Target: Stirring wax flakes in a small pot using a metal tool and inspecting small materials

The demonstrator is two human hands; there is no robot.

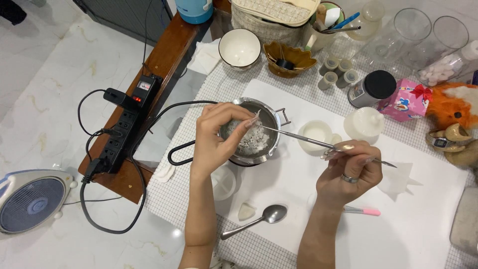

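Stirring goes best if the left hand (215,137) grips the small steel pot of white flakes (253,134), frame centre, while the right hand's (348,172) fingers pinch the thin metal rod (298,137) low.

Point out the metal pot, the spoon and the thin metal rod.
metal pot (273,121): head view, on its right inner wall.
spoon (275,213): head view, on its bowl.
thin metal rod (298,137): head view, mid-shaft.

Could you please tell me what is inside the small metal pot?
The metal pot holds pale white flakes; the left hand covers its near-left part, hiding anything beneath.
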